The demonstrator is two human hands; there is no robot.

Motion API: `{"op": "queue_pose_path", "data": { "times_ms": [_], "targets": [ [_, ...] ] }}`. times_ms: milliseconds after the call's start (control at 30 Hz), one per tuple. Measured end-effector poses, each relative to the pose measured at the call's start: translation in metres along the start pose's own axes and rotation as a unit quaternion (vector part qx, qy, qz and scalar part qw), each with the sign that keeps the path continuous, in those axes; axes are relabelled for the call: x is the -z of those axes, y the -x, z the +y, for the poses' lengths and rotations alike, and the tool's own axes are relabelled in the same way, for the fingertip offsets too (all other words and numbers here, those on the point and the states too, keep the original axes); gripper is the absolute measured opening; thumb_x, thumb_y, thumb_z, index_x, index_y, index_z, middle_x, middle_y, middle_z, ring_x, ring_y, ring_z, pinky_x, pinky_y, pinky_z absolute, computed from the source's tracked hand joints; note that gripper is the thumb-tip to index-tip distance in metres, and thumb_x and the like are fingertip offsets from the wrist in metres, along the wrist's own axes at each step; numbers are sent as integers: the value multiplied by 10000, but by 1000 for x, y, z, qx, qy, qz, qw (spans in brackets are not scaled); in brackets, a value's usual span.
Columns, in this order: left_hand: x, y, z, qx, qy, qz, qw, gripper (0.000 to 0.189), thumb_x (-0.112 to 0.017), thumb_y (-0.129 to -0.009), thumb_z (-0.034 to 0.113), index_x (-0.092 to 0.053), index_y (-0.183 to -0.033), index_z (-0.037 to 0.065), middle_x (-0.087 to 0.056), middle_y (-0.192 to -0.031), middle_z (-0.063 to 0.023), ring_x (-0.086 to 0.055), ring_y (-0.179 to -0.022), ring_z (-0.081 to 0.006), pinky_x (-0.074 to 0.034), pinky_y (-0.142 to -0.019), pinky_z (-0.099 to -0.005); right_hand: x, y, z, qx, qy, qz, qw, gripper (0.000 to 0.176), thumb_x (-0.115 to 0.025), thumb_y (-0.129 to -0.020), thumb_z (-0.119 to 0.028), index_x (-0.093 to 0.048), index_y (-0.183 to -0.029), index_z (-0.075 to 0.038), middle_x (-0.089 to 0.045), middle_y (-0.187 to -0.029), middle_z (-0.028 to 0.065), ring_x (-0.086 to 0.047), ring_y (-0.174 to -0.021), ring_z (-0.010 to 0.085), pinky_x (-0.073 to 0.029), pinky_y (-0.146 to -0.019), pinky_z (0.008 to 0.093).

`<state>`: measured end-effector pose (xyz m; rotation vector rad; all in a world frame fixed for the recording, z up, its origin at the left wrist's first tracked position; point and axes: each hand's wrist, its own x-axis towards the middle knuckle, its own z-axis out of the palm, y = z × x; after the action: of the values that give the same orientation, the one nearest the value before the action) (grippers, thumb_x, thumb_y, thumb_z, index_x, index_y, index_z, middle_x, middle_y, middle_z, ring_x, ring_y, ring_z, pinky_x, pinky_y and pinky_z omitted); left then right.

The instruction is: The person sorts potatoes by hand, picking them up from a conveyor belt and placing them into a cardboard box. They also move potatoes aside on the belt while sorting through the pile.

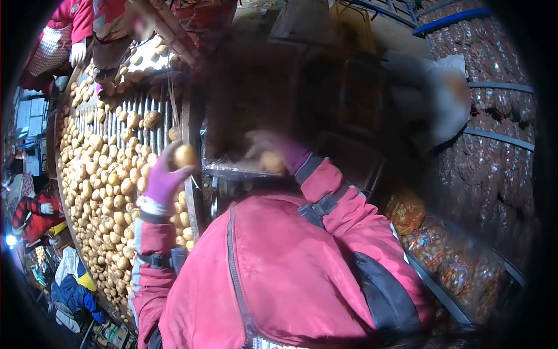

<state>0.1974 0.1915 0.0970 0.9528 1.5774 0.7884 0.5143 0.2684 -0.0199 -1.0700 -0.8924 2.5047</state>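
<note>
My left hand [163, 179], in a purple glove, is curled around a potato [184, 155] at the right edge of the sorting table [186, 125]. Many loose potatoes [110, 192] lie spread over the table just left of this hand. Also gloved in purple, my right hand [283, 150] is over the near side of a dark box [232, 171] with a shiny, plastic-like rim. Motion smears its fingers, but a potato [272, 163] shows against them and looks held. The inside of the box is too dark to make out.
Metal rollers [154, 131] cross the table's far part. A co-worker [64, 35] in red and white gloves stands at the far left, another person [43, 208] beyond the table's left side. Filled net sacks [482, 163] are stacked at right behind metal bars [500, 135].
</note>
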Motion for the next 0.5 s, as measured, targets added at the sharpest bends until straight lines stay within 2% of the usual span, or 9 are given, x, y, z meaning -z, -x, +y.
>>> {"op": "queue_pose_path", "data": {
  "times_ms": [67, 133, 200, 233, 300, 333, 367, 433, 500],
  "targets": [
    [-45, -16, 7, -18, -7, -112, 993, 707, -763, -786, 62, -473, -1428, 4, -612, -1240, -129, -630, -1100, -203, -549, -924, -321, -30, 11, -11, 38, -60, -46, 996, 486, -639, -960, -347, -551, -1321, -34, -628, -1081, 71, -658, -812, 176, -566, -725, 317],
    [-88, -19, 9, -68, -64, -144, 985, 683, -754, -795, 37, -483, -1421, 4, -622, -1240, -122, -615, -1130, -184, -524, -957, -308, -46, 13, -13, 70, -85, -54, 992, 471, -653, -950, -297, -547, -1324, -30, -614, -1056, 50, -647, -840, 163, -562, -732, 308],
    [-108, -17, 34, -143, -236, -135, 951, 679, -754, -781, 91, -511, -1415, 64, -627, -1273, -133, -640, -1133, -212, -524, -970, -331, -44, 12, -6, 110, -73, -38, 991, 449, -635, -951, -259, -554, -1325, -24, -616, -1017, 49, -645, -858, 160, -563, -745, 310],
    [-117, -23, 23, -113, -131, -148, 974, 678, -753, -806, 143, -500, -1429, 62, -608, -1322, -154, -634, -1163, -244, -512, -987, -334, -29, 21, -10, 108, -60, -41, 992, 420, -619, -937, -215, -575, -1298, -5, -646, -1014, 72, -656, -901, 180, -563, -798, 310],
    [-118, -28, 17, -137, -119, -144, 973, 657, -744, -828, 158, -502, -1431, 60, -619, -1308, -154, -635, -1154, -227, -514, -974, -335, -20, 57, -30, 175, -41, 97, 979, 349, -622, -929, -216, -620, -1200, 4, -674, -1031, 92, -665, -927, 196, -550, -811, 306],
    [-119, -27, 15, -143, -111, -139, 974, 647, -739, -840, 165, -503, -1433, 59, -625, -1300, -154, -635, -1149, -219, -515, -968, -336, -11, 72, -45, 216, -102, 86, 967, 321, -614, -938, -225, -630, -1157, 10, -681, -1078, 113, -678, -919, 212, -558, -790, 317],
    [-118, -25, 13, -148, -103, -132, 975, 637, -734, -851, 172, -504, -1434, 58, -631, -1293, -154, -636, -1144, -211, -517, -962, -336, 19, 86, -50, 213, -67, 136, 965, 491, -614, -948, -311, -560, -1315, 11, -663, -1187, 150, -682, -967, 233, -605, -737, 352],
    [-111, -24, 3, -85, -68, -154, 982, 612, -724, -862, 174, -515, -1425, 60, -642, -1272, -155, -631, -1137, -189, -517, -958, -331, 75, 112, -69, 256, -19, 241, 936, 512, -600, -961, -382, -569, -1304, -3, -672, -1154, 158, -689, -929, 230, -601, -645, 336],
    [-98, -18, -15, 1, -41, -154, 987, 578, -703, -882, 187, -526, -1420, 70, -658, -1249, -158, -648, -1083, -173, -527, -935, -328, 115, 141, -100, 172, 57, 411, 893, 529, -542, -997, -396, -546, -1352, -3, -640, -1256, 167, -668, -1011, 231, -579, -785, 357]
  ]
}}
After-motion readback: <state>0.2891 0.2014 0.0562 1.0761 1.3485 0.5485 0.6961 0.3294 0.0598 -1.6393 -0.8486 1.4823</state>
